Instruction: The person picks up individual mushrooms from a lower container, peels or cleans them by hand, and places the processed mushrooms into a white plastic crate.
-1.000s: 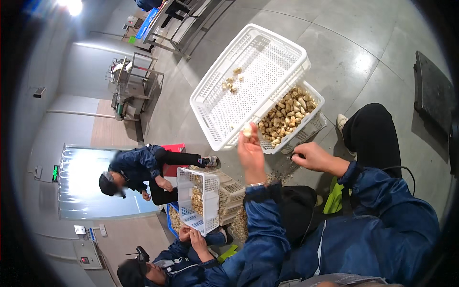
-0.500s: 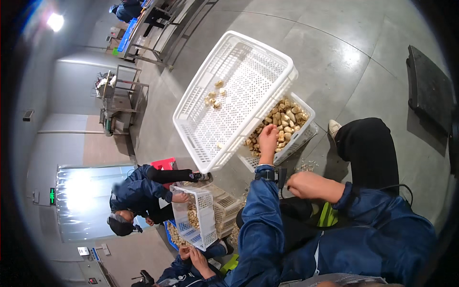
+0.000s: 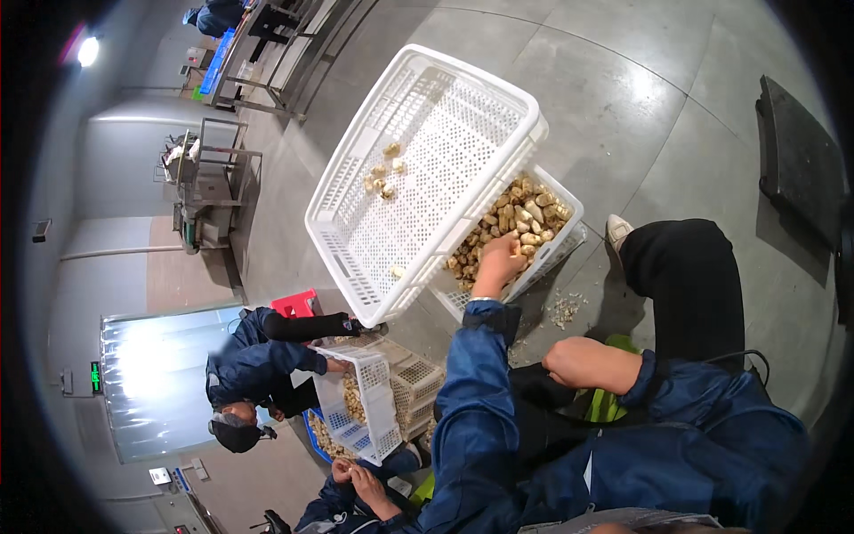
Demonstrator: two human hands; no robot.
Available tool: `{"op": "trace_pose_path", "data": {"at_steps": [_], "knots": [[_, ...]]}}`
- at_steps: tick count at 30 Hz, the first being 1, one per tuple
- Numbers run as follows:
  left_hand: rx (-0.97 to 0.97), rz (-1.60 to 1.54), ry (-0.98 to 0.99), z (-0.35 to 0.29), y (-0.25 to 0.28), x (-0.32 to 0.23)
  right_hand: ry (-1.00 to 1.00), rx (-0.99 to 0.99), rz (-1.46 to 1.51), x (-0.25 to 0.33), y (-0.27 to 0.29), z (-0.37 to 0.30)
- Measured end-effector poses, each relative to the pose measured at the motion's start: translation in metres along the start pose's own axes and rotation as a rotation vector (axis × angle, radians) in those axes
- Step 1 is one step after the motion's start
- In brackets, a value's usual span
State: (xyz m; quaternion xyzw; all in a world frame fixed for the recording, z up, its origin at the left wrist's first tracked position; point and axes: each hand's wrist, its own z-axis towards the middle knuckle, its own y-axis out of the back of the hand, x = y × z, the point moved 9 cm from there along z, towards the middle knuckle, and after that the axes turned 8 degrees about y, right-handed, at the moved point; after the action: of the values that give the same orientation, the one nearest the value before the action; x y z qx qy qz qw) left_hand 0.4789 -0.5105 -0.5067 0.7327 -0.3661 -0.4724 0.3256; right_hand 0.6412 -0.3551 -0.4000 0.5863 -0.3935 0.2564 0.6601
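Note:
My left hand [image 3: 500, 264] reaches into a white crate [image 3: 556, 254] on the floor that is full of brown and cream mushrooms [image 3: 525, 212]. Its fingers are closed at a mushroom among the others, partly hidden by the hand. Close to my lap, my right hand [image 3: 583, 363] is curled into a fist; whatever it may hold is hidden. A shallow white perforated basket [image 3: 436, 169] rests tilted over the crate's far left side, with several pale mushrooms [image 3: 384, 178] lying in it.
Small scraps [image 3: 565, 309] lie on the floor beside the crate. A black platform [image 3: 801, 169] stands at the right. On the left, a person [image 3: 258, 365] handles a tipped white crate [image 3: 387, 409], and another person's hands [image 3: 356, 476] work below. Metal tables [image 3: 294, 53] stand farther back.
My left hand has lowered from above the crate into the mushrooms. My right hand has drawn back slightly toward my body and turned. The view has shifted a little.

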Motion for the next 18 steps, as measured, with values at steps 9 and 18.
{"op": "trace_pose_path", "data": {"at_steps": [9, 18], "knots": [[0.127, -1.648, 0.136, -0.018, 0.072, -0.022, 0.035, -0.010, -0.022, 0.007, -0.002, -0.002], [-0.318, 0.411, 0.080, 0.032, 0.017, -0.047, 0.062, -0.018, -0.027, 0.013, 0.007, -0.005]]}}
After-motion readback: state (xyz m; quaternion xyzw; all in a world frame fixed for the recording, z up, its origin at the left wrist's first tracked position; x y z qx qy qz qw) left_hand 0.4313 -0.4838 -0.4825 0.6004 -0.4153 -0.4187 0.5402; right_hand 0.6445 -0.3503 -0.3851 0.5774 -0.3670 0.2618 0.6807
